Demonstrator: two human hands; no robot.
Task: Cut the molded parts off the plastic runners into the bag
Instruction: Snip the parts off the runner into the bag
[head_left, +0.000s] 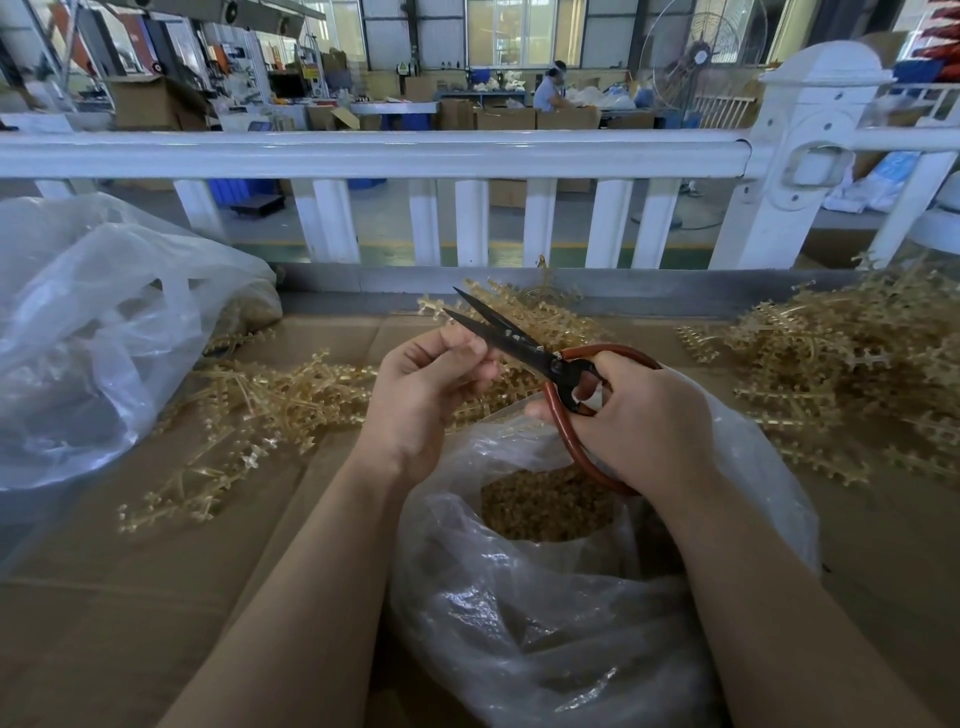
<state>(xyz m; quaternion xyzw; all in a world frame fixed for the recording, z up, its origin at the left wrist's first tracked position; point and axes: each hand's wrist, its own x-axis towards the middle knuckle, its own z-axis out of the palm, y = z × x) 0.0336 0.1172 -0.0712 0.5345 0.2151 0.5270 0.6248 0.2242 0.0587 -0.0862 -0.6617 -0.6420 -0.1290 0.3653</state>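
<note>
Clear bag (545, 613) below right hand (644, 421) gripping open scissors (524, 345), left hand (431, 384) curled.

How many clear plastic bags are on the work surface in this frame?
2. One bag sits open at near centre below the hands, with small amber parts inside. The other bag lies crumpled at the far left. More could be hidden beyond the frame edges.

Left bag (78, 332) cut by frame edge
</note>
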